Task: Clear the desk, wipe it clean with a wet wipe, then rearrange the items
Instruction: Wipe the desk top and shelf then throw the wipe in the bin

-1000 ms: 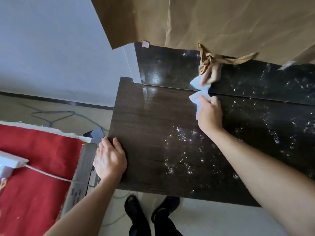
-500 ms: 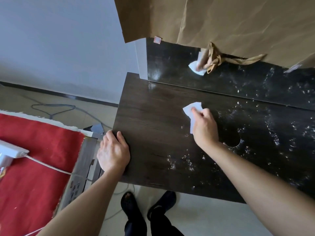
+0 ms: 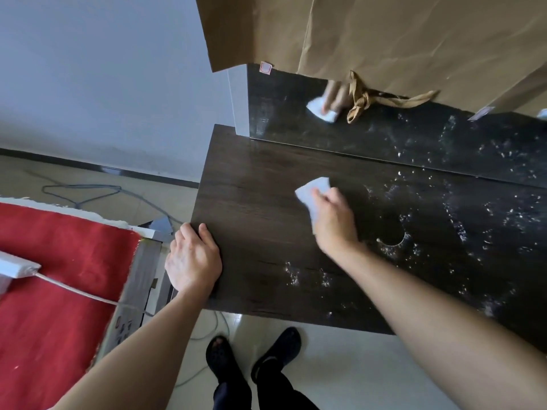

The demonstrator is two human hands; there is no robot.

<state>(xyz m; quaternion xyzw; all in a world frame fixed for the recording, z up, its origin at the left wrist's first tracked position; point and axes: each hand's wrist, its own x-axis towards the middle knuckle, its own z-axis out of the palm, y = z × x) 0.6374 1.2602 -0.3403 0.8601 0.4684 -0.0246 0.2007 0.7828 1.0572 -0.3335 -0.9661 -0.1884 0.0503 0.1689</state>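
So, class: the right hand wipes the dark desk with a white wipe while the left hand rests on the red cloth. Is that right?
Not quite. The head view shows the left hand resting on the left edge of the desk, beside the red cloth, not on it. The right hand does wipe the dark desk with the white wipe.

R hand (image 3: pixel 334 223) grips wet wipe (image 3: pixel 314 189), pressed on dark bench (image 3: pixel 260 208) near its middle. L hand (image 3: pixel 192 258) rests flat on bench's left edge. White specks (image 3: pixel 457 226) over right part; brown paper bag (image 3: pixel 384 34) at back.
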